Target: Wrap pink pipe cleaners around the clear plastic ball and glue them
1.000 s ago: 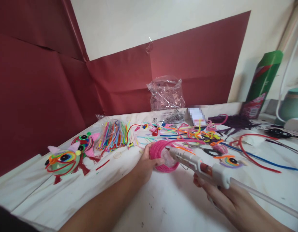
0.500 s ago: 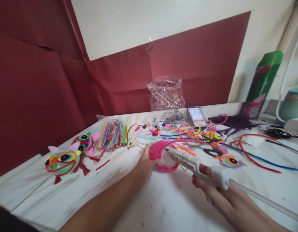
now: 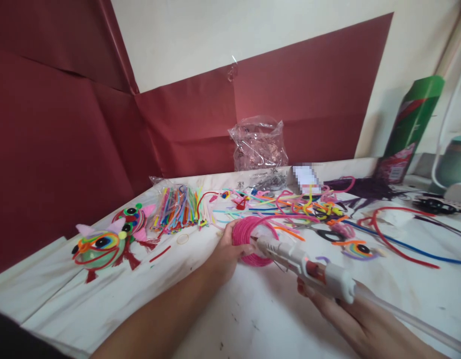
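Note:
My left hand (image 3: 230, 253) is closed around the left side of a round piece wrapped in pink pipe cleaner (image 3: 248, 230), its thumb across the front. One loose pink strand runs off the piece to the right. In my right hand (image 3: 337, 309) is a white hot glue gun (image 3: 294, 259), with a long glue stick (image 3: 406, 319) coming out of its back. The nozzle points into the open face of the pink piece; whether it touches I cannot tell. A pair of scissors (image 3: 328, 235) with dark handles lies just behind the glue gun.
Two decorated animal figures (image 3: 99, 249) stand at the left. Behind them lies a bundle of coloured pipe cleaners (image 3: 181, 209). Loose pipe cleaners (image 3: 402, 244) spread over the right side. A clear plastic bag (image 3: 258, 144) and a green bottle (image 3: 412, 124) stand at the back.
The glue gun has shifted slightly left and down, its nozzle now further across the pink piece's face. My left hand keeps its hold. The whole view has shifted a little.

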A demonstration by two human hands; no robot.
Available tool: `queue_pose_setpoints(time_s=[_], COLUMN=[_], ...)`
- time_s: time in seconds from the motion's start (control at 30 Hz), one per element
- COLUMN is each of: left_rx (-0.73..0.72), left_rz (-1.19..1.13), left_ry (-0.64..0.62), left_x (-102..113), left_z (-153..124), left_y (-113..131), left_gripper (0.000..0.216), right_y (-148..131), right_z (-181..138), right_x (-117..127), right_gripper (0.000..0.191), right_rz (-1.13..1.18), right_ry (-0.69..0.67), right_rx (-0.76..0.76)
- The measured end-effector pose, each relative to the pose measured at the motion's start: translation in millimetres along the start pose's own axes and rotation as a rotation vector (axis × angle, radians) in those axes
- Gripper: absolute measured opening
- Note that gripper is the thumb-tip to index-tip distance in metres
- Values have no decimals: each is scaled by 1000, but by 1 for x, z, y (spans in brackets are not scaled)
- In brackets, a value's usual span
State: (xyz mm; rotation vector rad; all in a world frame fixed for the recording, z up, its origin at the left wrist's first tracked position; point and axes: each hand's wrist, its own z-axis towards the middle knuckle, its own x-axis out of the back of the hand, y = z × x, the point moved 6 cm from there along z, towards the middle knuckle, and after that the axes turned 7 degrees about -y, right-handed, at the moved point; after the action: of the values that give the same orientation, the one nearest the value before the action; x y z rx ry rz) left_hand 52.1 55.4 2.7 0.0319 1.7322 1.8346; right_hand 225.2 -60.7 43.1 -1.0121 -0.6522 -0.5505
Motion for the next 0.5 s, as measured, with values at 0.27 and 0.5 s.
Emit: queue_pose_setpoints(time_s=[0.27,0.5], left_rx=[-9,-5], left_rz=[-23,-29], left_ry=[-34,-26], left_x=[-1,0], left_z=[1,2], left_y=[-1,-2], left_gripper=[72,73], right_y=[-2,-2], right_z=[1,-1], right_x=[1,3], right_gripper=[27,30], right_rz=[13,-21], right_ry=[-1,28], right_rx=[-1,28])
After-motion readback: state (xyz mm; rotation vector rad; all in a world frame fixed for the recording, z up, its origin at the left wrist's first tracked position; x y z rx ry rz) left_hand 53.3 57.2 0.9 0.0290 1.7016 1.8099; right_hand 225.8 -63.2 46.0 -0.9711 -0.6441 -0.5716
